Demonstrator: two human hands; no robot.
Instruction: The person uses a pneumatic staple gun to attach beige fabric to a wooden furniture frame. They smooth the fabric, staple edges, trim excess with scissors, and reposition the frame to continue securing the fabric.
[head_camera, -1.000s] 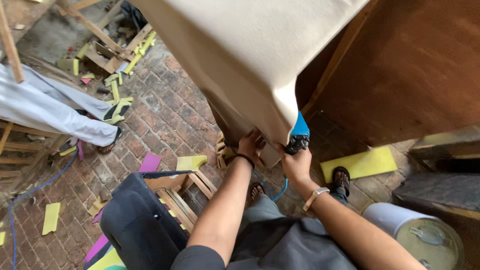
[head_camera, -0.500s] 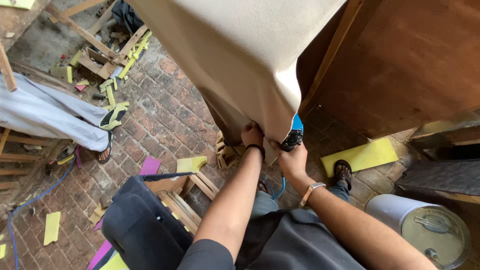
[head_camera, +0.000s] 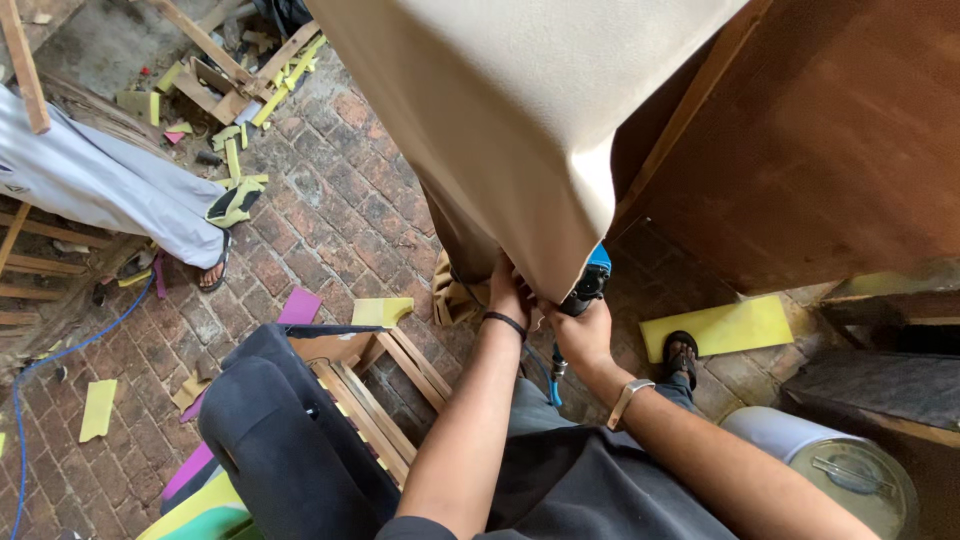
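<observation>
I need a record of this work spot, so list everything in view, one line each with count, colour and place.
Upholstered frame: one, beige fabric, top centre.
Wooden panel: one, brown, upper right.
Power tool: one, blue and black, under the fabric edge.
Foam sheet: one, yellow, on the floor at right.
Lidded container: one, grey-white, lower right.
Dark cushion: one, navy, lower left on a wooden frame.
Foam scraps: several, yellow and purple, scattered on the brick floor.
Another person's leg: one, light trousers, left.
Left hand: at the fabric's lower edge.
Right hand: gripping the power tool.
</observation>
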